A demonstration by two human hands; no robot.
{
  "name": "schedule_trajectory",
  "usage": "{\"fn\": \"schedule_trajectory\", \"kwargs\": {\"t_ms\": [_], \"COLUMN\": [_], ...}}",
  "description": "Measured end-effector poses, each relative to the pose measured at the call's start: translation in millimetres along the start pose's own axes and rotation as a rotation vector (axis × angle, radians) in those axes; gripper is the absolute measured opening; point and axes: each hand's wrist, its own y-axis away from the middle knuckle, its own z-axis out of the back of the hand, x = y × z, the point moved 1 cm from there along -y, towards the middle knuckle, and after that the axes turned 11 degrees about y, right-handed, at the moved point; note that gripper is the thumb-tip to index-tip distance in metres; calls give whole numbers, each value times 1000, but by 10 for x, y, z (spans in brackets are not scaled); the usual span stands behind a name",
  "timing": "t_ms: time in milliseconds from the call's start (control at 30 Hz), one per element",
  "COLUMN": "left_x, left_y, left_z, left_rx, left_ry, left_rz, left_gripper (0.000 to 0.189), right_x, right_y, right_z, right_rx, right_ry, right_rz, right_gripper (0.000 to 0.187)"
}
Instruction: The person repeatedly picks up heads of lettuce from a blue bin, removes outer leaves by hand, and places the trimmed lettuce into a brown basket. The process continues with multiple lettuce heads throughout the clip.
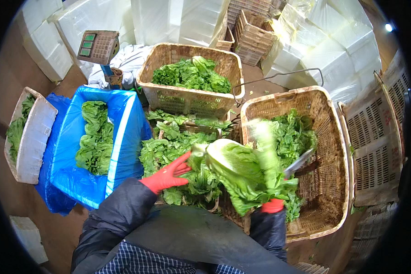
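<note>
A head of green leafy lettuce (238, 164), blurred in part, is in front of me with its pale stem end toward the left. My left hand (167, 174), in a red glove, is beside that stem end with its fingers apart. Leaves cover most of my red-gloved right hand (273, 206) at the lettuce's lower right. From behind those leaves a knife (299, 163) points up and right; its handle and my fingers' grip are largely hidden. Loose lettuce leaves (178, 144) are heaped beneath and beyond my left hand.
A blue-lined box (123, 144) with lettuce stands left, beside a white foam box (37, 137). Lettuce lies in a far plastic crate (188, 94) and a dirty right-hand crate (332, 191). A metal hook rod (284, 73) spans between crates. A scale display (97, 46) rises at back left.
</note>
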Motion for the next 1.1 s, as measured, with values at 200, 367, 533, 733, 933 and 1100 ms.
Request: {"fn": "schedule_trajectory", "kwargs": {"t_ms": [200,367,533,733,933,1100], "left_x": [156,564,809,1219,-257,-264], "left_y": [-626,-698,-268,657,2007,1850], "left_z": [-113,875,1023,1245,2884,5165], "left_rx": [37,37,-221,-402,-867,-1312], "left_ry": [631,603,318,345,691,396], "left_rz": [-73,102,223,243,-557,-834], "left_gripper": [80,68,63,57,52,67], "right_x": [-552,-512,-85,-1126,-1252,-1700], "right_y": [485,168,-615,-803,-617,-348], "right_z": [-672,-96,-643,-1737,-1849,-1384], "right_rx": [213,-69,89,528,507,432], "right_ry": [-254,109,112,-43,125,150], "right_rz": [-523,-681,-533,-737,-920,-939], "right_gripper": [24,54,55,54,53,45]}}
